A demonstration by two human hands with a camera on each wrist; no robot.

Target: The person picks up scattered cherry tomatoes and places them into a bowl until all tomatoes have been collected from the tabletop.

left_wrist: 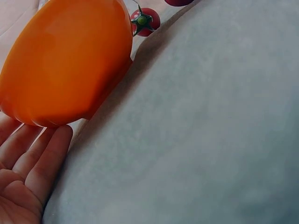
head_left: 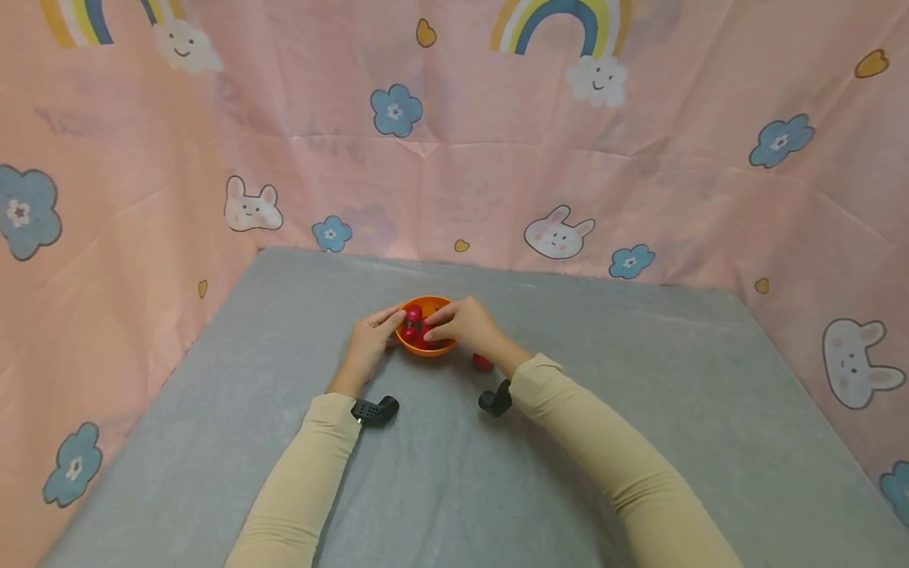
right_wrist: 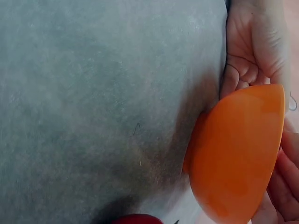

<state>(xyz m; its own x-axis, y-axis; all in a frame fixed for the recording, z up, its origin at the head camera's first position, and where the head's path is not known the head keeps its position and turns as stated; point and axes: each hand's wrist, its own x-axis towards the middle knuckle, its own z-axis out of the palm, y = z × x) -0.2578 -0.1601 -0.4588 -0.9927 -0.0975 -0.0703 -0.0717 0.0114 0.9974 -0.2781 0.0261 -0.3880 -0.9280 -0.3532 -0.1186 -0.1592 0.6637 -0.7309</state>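
Observation:
An orange bowl (head_left: 426,353) stands on the grey cloth with several small red tomatoes (head_left: 413,314) with green stems inside it. My left hand (head_left: 368,347) grips the bowl's left side, thumb at the rim and fingers along the outer wall; in the left wrist view those fingers (left_wrist: 35,154) lie against the orange side. From the right, my right hand (head_left: 469,325) reaches over the rim, its thumb and fingers pinching a tomato (head_left: 426,330) in the bowl. The right wrist view shows the bowl (right_wrist: 238,154) from outside, which hides the tomatoes within.
One tomato (head_left: 483,362) lies on the cloth right of the bowl, beneath my right wrist. The left wrist view shows a stemmed tomato (left_wrist: 150,21) beyond the bowl and part of another (left_wrist: 179,2). A pink patterned curtain (head_left: 461,181) borders the grey table (head_left: 440,473).

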